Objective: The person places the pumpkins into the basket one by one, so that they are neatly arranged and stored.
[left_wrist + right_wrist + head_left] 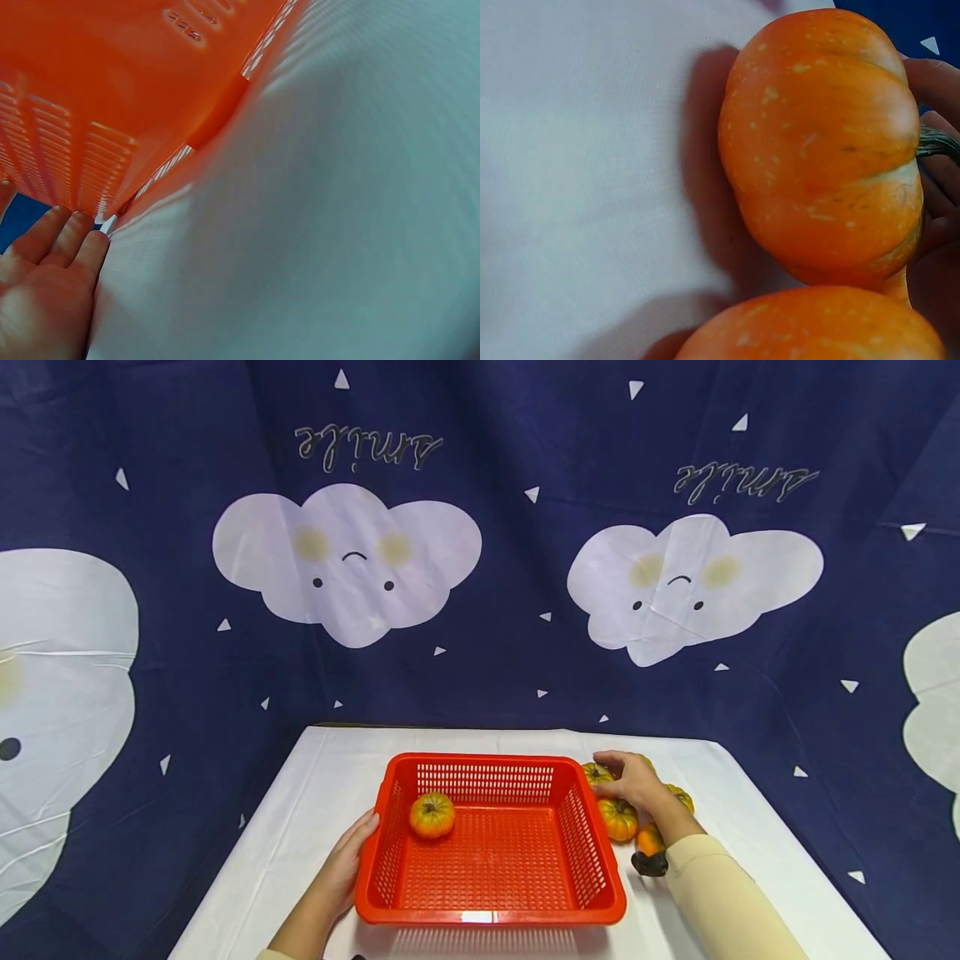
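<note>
the basket (491,917) stands upright on the white cloth (270,860), squarely between the two hands, probably so that its mouth is within reach of either. the left hand (351,852) touches its left side, fingers nearly straight and lying side by side, the tips at the rim and wall; this looks like steadying rather than lifting.

the right hand (639,783) is just beyond the basket's right side, among the heaped pumpkins. its thumb and fingers are parted and bent about a pumpkin (597,772); whether they truly grip it, i can't tell. the hand comes in from the right, perhaps because the basket's wall blocks the other side. a near pumpkin (617,820) sits just beside that wall, with a dark-ended gourd (650,852) near the sleeve. one more pumpkin (432,816) rests inside the basket, towards its back left corner.

the basket is glossy red plastic, its walls pierced by narrow slots. the pumpkins are squat, ribbed and smooth, orange flecked with yellow; the right wrist view shows a rough, dry stem (937,142).
</note>
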Available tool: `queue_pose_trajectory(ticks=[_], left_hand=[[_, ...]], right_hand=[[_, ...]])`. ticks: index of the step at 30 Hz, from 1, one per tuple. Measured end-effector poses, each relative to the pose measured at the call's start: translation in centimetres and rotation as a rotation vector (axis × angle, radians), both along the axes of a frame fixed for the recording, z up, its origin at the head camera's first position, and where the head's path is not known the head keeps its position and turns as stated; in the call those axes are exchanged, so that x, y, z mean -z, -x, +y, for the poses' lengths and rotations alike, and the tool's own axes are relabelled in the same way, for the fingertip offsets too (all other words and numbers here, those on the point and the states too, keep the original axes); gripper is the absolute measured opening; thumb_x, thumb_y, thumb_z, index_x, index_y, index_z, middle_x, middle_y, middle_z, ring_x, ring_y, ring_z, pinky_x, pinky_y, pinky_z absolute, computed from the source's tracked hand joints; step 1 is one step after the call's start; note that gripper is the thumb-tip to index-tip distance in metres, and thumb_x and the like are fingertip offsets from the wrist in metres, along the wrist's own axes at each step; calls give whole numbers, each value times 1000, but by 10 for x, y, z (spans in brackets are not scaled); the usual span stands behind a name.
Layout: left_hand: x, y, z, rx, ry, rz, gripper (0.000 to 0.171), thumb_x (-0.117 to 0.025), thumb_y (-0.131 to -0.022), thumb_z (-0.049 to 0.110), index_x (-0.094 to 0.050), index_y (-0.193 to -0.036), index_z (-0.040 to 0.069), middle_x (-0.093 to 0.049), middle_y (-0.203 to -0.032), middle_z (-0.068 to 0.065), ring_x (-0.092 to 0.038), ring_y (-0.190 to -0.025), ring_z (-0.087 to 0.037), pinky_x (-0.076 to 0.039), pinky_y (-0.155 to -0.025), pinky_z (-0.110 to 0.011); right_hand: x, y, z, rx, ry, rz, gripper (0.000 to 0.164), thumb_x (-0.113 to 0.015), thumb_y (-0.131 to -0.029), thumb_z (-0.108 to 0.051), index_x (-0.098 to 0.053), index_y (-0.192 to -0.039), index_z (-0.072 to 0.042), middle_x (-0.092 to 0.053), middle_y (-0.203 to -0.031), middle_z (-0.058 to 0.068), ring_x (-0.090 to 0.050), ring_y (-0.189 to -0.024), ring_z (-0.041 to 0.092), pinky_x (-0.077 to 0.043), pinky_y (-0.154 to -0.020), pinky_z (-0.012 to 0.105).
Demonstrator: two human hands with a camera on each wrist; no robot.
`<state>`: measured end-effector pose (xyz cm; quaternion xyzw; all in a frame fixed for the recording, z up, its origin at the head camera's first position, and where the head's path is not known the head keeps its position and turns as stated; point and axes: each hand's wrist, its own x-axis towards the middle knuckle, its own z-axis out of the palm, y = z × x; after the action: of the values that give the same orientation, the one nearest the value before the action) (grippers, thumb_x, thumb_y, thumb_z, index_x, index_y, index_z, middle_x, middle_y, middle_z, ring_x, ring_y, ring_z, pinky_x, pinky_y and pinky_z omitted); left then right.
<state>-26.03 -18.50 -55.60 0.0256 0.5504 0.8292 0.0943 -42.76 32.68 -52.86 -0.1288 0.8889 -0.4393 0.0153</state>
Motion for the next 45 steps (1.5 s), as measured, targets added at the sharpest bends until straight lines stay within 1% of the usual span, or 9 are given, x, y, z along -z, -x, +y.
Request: queue_pose_trajectory(ticks=[3, 9, 17, 21, 23, 28, 33, 41, 45], left_hand=[[0, -1, 0, -6, 2, -3, 68, -42, -114, 37, -22, -165, -3, -44, -156, -27, -53, -134, -35, -47, -108, -51], [0, -1, 1, -8, -4, 1, 67, -42, -114, 35, -22, -165, -3, -44, -155, -27, -52, -135, -35, -47, -108, -51], [1, -2, 0, 6, -2, 16, 68, -41, -114, 36, -20, -165, -3, -45, -155, -27, -52, -135, -35, -48, -108, -50], [2, 0, -1, 6, -3, 23, 67, -41, -114, 37, -21, -165, -3, -42, -156, -29, -51, -136, -36, -46, -109, -51], [3, 1, -1, 2, -3, 20, 68, -42, -114, 37, -22, -165, -2, -41, -157, -29, -51, -136, -36, -46, -109, -51], [2, 1, -1, -13, 6, 5, 68, -44, -113, 38, -25, -165, -2, -42, -157, -29, -52, -135, -35, -47, -108, -50], [1, 1, -1, -12, 20, 13, 69, -44, -113, 39, -23, -165, -3, -40, -158, -29, -52, -136, -34, -48, -107, -50], [1, 0, -1, -21, 11, -7, 67, -46, -112, 38, -26, -165, 0, -40, -159, -28, -49, -138, -37, -49, -106, -49], [0, 0, -1, -15, 7, 3, 69, -45, -113, 38, -24, -165, -2, -40, -158, -30, -51, -137, -36, -49, -106, -49]], right_hand=[[1, 0, 1, -14, -7, 12, 74, -95, -79, -11, -60, -140, 10, -66, -135, 23, -62, -124, 39, -50, -105, 51], [2, 1, 2, -19, 4, 28, 72, -94, -80, -11, -60, -140, 11, -66, -133, 23, -63, -122, 39, -50, -104, 52], [1, -2, 0, 34, 60, -31, 74, -92, -81, -10, -57, -143, 10, -64, -138, 23, -60, -126, 39, -46, -109, 51], [-2, -3, -2, 63, 108, -59, 76, -93, -80, -11, -57, -145, 9, -62, -140, 22, -59, -128, 38, -45, -110, 51], [-3, -3, -2, 69, 109, -59, 77, -93, -80, -12, -57, -145, 8, -63, -140, 22, -60, -127, 38, -46, -110, 51], [-5, -3, -1, 55, 67, -19, 75, -93, -81, -16, -59, -143, 8, -63, -139, 23, -62, -125, 38, -48, -107, 52], [-8, -2, 1, 54, 73, -21, 75, -93, -82, -18, -58, -144, 8, -62, -141, 23, -61, -126, 38, -47, -109, 51], [-12, -2, 3, 49, 63, 8, 73, -93, -83, -20, -59, -143, 7, -63, -140, 23, -62, -125, 38, -48, -107, 51], [-15, -2, 4, 49, 60, 17, 72, -92, -84, -20, -59, -143, 7, -63, -139, 23, -63, -124, 38, -49, -106, 50]])
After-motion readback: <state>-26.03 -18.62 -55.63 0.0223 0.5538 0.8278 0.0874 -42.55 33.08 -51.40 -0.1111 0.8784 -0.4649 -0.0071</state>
